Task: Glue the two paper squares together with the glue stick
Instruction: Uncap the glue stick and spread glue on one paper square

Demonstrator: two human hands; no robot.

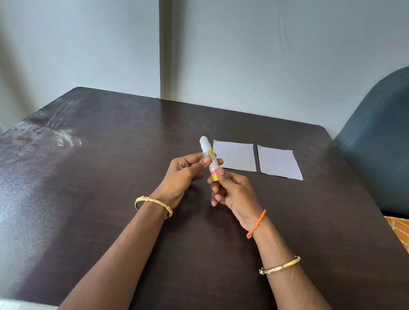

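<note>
Clearance and obstructions on the dark table [87, 217]

Left half and near centre bare and open to approach. Far right of centre taken by two paper squares, left sheet [234, 155] and right sheet [279, 162], flat, side by side, a narrow gap between. Both hands, left [183, 175] and right [232, 193], raised mid-table with a glue stick [209, 156] between them, just before the left sheet. Blue chair back [400, 143] beyond the right edge; wall [237, 43] close behind the far edge.
</note>
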